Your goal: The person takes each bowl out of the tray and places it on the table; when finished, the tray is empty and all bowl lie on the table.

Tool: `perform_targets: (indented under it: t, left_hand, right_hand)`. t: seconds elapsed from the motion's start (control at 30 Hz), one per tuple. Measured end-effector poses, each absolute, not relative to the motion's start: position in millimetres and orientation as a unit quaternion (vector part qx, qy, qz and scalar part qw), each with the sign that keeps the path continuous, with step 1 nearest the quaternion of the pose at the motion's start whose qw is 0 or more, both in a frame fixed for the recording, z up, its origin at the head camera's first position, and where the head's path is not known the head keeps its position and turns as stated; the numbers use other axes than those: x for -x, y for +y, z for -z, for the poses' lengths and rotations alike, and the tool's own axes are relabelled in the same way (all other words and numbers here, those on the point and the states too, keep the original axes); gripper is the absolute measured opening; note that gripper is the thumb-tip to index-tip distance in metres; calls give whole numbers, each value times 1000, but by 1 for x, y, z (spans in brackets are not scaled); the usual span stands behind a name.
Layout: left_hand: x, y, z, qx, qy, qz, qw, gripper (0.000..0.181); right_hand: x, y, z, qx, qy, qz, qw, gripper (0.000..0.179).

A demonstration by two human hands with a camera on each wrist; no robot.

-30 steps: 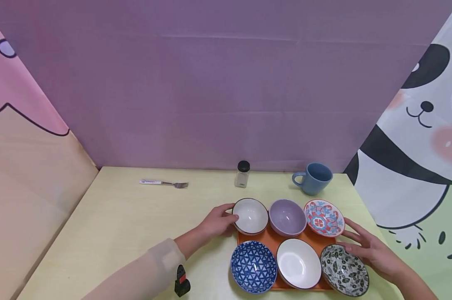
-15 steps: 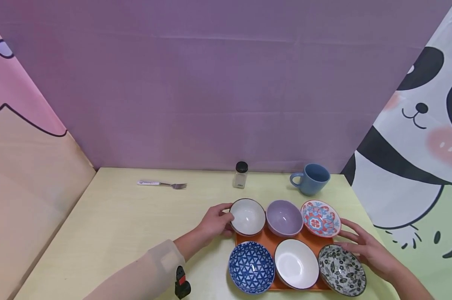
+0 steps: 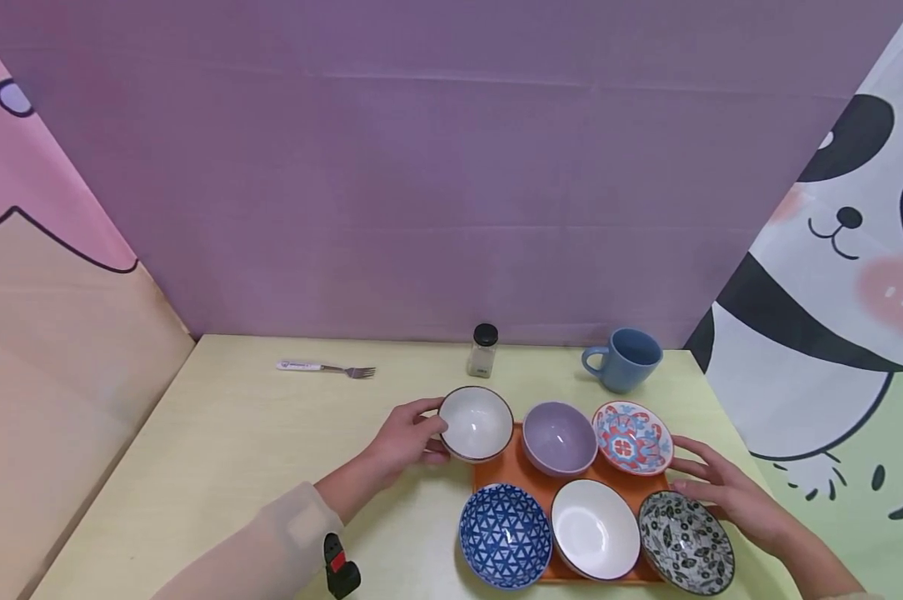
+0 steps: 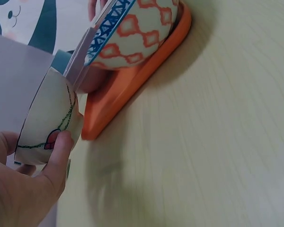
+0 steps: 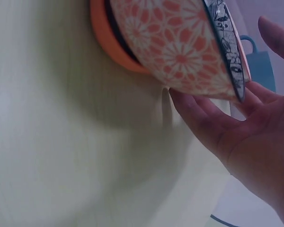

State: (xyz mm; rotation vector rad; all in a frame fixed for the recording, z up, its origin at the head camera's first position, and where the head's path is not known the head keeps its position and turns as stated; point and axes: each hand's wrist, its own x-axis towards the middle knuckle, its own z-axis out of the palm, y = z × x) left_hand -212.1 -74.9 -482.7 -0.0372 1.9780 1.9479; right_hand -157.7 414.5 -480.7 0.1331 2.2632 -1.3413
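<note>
My left hand point(image 3: 406, 440) grips a white bowl point(image 3: 476, 423) with a thin dark rim by its left side. The left wrist view shows the bowl's painted outside point(image 4: 54, 113), with fingers below and beside it. The bowl sits at the back left corner of an orange tray point(image 3: 530, 475), partly beyond its edge. My right hand point(image 3: 736, 496) has its fingers extended against the right rim of a red-and-blue patterned bowl point(image 3: 633, 438). Its lower finger lies near a black floral bowl point(image 3: 686, 542), whose orange-flowered outside point(image 5: 180, 56) shows in the right wrist view.
A purple bowl point(image 3: 560, 439) stands in the tray's back row. A blue triangle-patterned bowl point(image 3: 506, 537) and a plain white bowl point(image 3: 596, 530) are in front. Behind are a blue mug point(image 3: 626, 360), a black-capped shaker point(image 3: 483, 352) and a fork point(image 3: 327, 369). A purple backdrop point(image 3: 421, 183) closes off the rear.
My left hand has moved left with the dark-rimmed white bowl, opening a gap to the purple bowl. The purple and red-and-blue bowls have shifted slightly left, and my right fingers with them.
</note>
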Motion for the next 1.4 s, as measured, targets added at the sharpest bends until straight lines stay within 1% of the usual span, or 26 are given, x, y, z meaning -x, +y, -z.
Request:
perform_targets:
  t: [0.27, 0.53, 0.63, 0.83, 1.1, 1.27, 1.4]
  left_hand:
    - [208, -107, 486, 43, 694, -701, 158, 53]
    - [203, -140, 499, 67, 702, -696, 134, 51]
    - [201, -149, 501, 75, 703, -695, 130, 51]
    - [198, -166, 502, 88, 705, -691, 132, 52]
    - [196, -179, 502, 83, 713, -683, 135, 55]
    - [196, -186, 502, 80, 718, -678, 135, 56]
    - [194, -190, 499, 69, 726, -669, 144, 57]
  right_hand:
    - [159, 408, 477, -34, 855, 455, 245, 76]
    - [162, 401, 476, 12, 888, 407, 214, 68]
    - [164, 398, 477, 15, 892, 398, 213, 66]
    - [167, 393, 477, 16, 902, 377, 212, 61]
    - [168, 388, 474, 53, 905, 365, 211, 54]
    - [172, 385, 474, 66, 911, 345, 217, 54]
    - [174, 382, 472, 79, 917, 324, 218, 54]
